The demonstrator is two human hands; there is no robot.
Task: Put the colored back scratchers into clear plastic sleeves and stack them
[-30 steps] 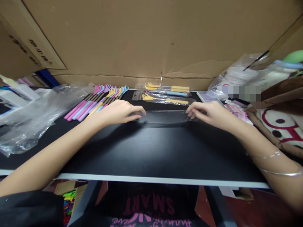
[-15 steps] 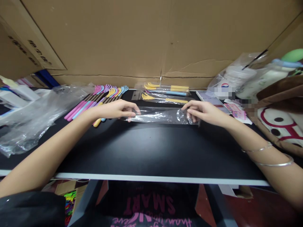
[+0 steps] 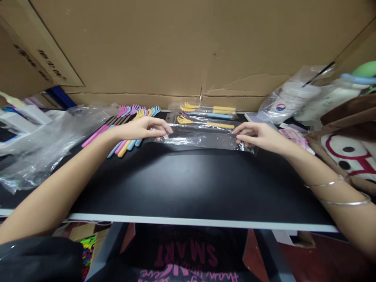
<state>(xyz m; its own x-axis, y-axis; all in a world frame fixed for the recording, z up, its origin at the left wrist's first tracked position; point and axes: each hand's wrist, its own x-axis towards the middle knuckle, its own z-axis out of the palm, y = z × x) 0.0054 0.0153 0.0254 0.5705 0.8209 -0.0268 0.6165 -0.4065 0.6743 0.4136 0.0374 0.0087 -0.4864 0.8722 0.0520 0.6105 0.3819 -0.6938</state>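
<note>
A long clear plastic bag (image 3: pixel 199 140) is stretched sideways just above the black table. My left hand (image 3: pixel 151 128) pinches its left end, and my right hand (image 3: pixel 254 135) grips the right end; the bag looks flat, with nothing visible inside. Behind and partly under my left hand lie several back scratchers (image 3: pixel 127 145) with pink, blue, purple and yellow handles and claw heads pointing away. Just beyond the bag, a yellow back scratcher (image 3: pixel 220 125) lies in a clear sleeve, and more bagged yellow and blue ones (image 3: pixel 224 109) rest behind it.
A crumpled clear plastic bag (image 3: pixel 55 145) covers the table's left side. At the right are a bagged white cup (image 3: pixel 296 98), pink-printed packets (image 3: pixel 293 137) and a brown plush bag (image 3: pixel 343 117). A cardboard wall (image 3: pixel 176 51) closes off the back; the table's pale edge (image 3: pixel 190 221) runs along the front.
My hands have moved slightly apart, my left to the left and my right to the right, with the clear bag between them. The bag's right end has shifted right.
</note>
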